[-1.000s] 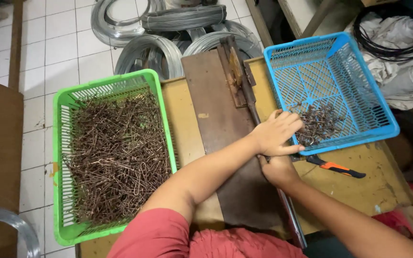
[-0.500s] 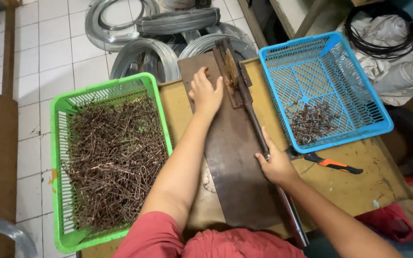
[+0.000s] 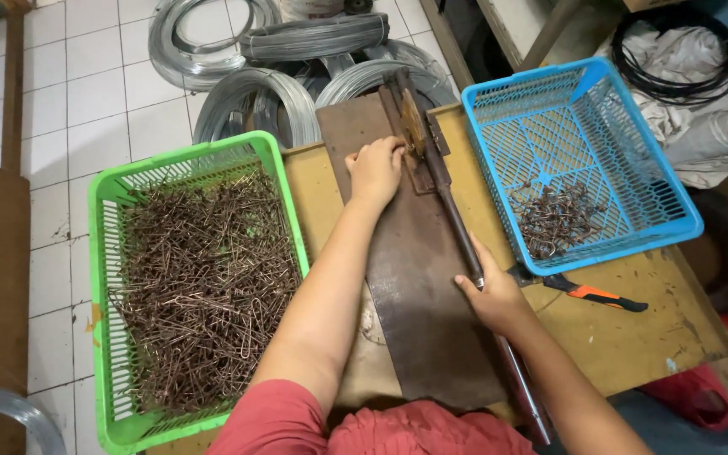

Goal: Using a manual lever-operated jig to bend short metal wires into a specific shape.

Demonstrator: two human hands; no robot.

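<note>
Lever gripped by right hand fingers; left hand curled on plate, wooden table, tiled floor.

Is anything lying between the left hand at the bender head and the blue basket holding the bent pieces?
Only the tool itself: the lever arm runs between the left hand and the blue basket. Nothing else visible.

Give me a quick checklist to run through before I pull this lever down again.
1. Right hand gripping the lever handle: ok.
2. Left hand clear of the bending head: not ok, fingers rest against it.
3. Wire piece seated in the head: cannot tell, hidden by the hand.
4. Blue basket has room for bent pieces: ok.
5. Green basket stocked with wire pieces: ok.
</note>
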